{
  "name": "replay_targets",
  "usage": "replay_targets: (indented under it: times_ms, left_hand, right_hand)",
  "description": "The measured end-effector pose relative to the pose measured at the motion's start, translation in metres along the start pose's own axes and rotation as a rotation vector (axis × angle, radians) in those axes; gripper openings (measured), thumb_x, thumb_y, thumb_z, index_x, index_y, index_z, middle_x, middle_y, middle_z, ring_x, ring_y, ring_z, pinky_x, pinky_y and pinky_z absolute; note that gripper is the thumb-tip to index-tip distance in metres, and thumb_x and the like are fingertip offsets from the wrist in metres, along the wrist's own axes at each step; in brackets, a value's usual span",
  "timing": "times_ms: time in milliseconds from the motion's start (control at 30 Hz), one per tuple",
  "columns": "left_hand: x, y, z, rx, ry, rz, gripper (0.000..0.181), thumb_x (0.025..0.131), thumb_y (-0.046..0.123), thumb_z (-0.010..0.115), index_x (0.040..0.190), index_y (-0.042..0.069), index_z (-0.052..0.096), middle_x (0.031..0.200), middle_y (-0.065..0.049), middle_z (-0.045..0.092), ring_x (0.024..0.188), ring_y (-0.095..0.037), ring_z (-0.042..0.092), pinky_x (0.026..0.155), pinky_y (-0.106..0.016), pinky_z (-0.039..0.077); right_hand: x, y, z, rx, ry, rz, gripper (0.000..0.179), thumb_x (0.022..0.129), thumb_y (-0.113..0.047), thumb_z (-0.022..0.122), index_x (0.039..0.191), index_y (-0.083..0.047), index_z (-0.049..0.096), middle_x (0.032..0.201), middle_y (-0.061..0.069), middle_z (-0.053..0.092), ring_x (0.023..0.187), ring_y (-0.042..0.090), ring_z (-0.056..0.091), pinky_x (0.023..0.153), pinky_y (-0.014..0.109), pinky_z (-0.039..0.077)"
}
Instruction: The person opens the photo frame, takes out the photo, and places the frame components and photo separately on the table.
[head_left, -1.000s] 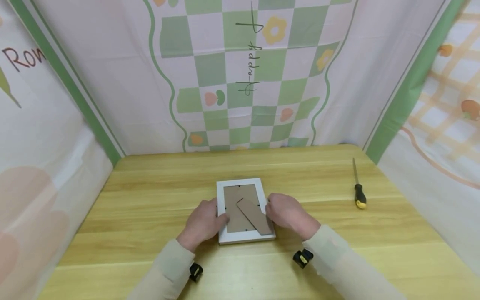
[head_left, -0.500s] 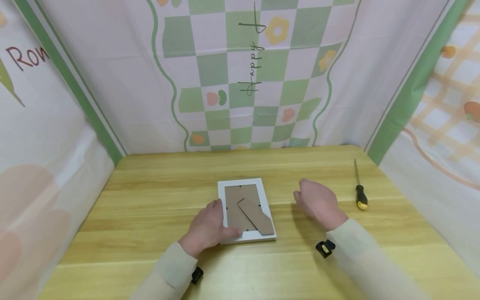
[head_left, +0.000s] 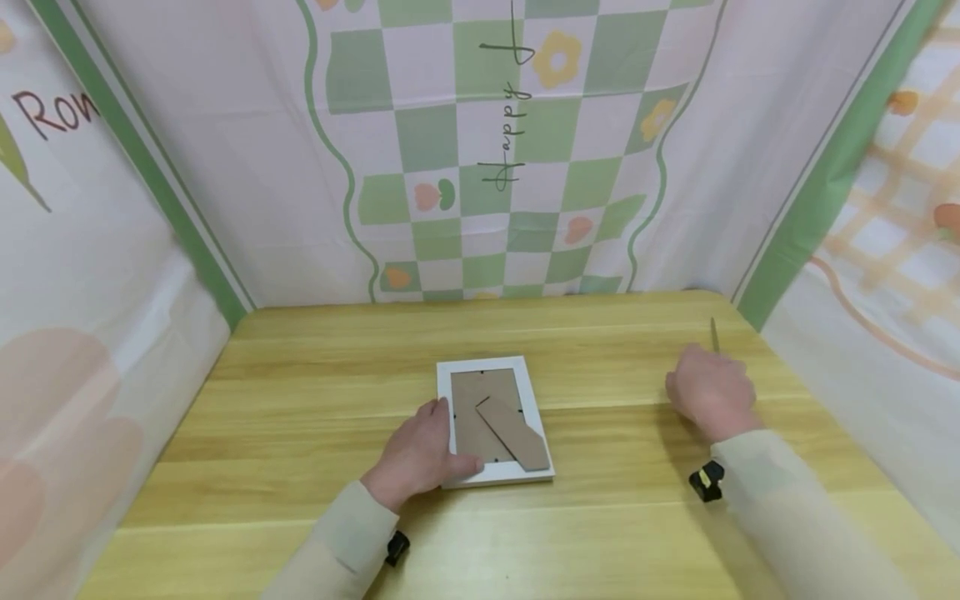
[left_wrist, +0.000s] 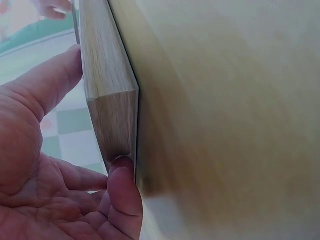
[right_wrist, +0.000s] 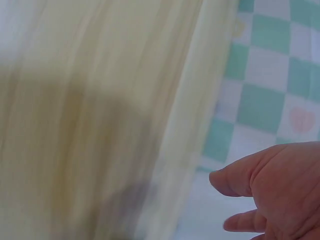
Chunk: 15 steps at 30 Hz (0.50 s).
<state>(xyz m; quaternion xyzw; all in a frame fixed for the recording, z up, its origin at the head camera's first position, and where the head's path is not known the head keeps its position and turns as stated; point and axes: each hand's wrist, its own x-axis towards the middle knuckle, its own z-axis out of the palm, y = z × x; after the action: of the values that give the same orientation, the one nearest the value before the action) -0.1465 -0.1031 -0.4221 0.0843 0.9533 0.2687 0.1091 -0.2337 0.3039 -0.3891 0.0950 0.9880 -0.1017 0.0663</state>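
Note:
A white picture frame [head_left: 467, 429] lies face down on the table, showing its brown backing board and the stand leg [head_left: 517, 440] slanting to the lower right. My left hand [head_left: 412, 458] holds its near left corner, thumb over the back and fingers at the side. In the left wrist view, a fingertip of that hand [left_wrist: 22, 155] bends against the frame's edge [left_wrist: 102, 55]. Over at the right, my right hand [head_left: 711, 390] hovers over a screwdriver, hiding its handle; the shaft [head_left: 715, 335] shows beyond. The right wrist view has its thumb and finger apart.
The wood-grain table [head_left: 300, 358] reaches back to a hanging cloth [head_left: 495, 242] printed with green and white checks. Similar printed cloths enclose the left [head_left: 97, 275] and right [head_left: 847, 308] sides. A small black wrist device [head_left: 707, 482] sits at the right cuff.
My right hand has left the picture frame's right edge and travelled right to the screwdriver. My left thumb has slid toward the frame's near edge. The frame has hardly moved.

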Motion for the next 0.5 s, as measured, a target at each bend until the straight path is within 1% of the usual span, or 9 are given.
replay_targets:
  times_ms: [67,167,300,400,500]
  left_hand:
    - [0.000,0.000,0.000,0.006,-0.002,0.001,0.110,0.084,0.053,0.083,0.157,-0.011,0.031,0.162,-0.031,0.035,0.147,-0.047,0.040,0.120,-0.055,0.037]
    - [0.000,0.001,-0.001,-0.003,-0.002,0.004,0.109,0.084,0.051,0.083,0.157,-0.011,0.032,0.161,-0.031,0.036,0.147,-0.047,0.040,0.120,-0.055,0.037]
    - [-0.001,0.001,-0.001,-0.017,-0.008,0.005,0.108,0.083,0.049,0.084,0.157,-0.011,0.032,0.162,-0.031,0.036,0.148,-0.047,0.039,0.120,-0.056,0.036]
    - [-0.001,0.000,-0.001,-0.022,-0.009,0.002,0.108,0.083,0.049,0.084,0.157,-0.011,0.033,0.162,-0.031,0.036,0.148,-0.047,0.039,0.121,-0.056,0.036]
    - [-0.001,0.000,-0.001,-0.019,-0.008,0.001,0.107,0.083,0.049,0.084,0.157,-0.010,0.033,0.162,-0.030,0.036,0.148,-0.046,0.039,0.120,-0.055,0.036]
  right_hand:
    - [0.004,0.010,-0.001,0.003,0.013,0.024,0.036,0.098,-0.023,0.046,0.107,0.011,0.051,0.086,0.034,0.056,0.074,0.047,0.057,0.051,0.049,0.049]
    - [0.007,0.025,-0.001,0.023,0.028,0.056,0.044,0.098,-0.026,0.047,0.116,0.014,0.046,0.093,0.040,0.055,0.078,0.052,0.057,0.053,0.052,0.049]
    - [0.007,0.039,0.000,0.056,-0.003,0.062,0.054,0.100,-0.028,0.047,0.129,0.017,0.039,0.104,0.046,0.055,0.082,0.059,0.059,0.056,0.055,0.050]
    - [0.007,0.044,0.001,0.062,-0.060,0.063,0.051,0.102,-0.023,0.041,0.130,0.020,0.037,0.102,0.045,0.057,0.081,0.056,0.061,0.059,0.054,0.052]
    - [0.010,0.047,0.002,0.048,-0.103,0.066,0.044,0.105,-0.016,0.035,0.127,0.022,0.038,0.098,0.041,0.059,0.079,0.048,0.063,0.059,0.052,0.053]
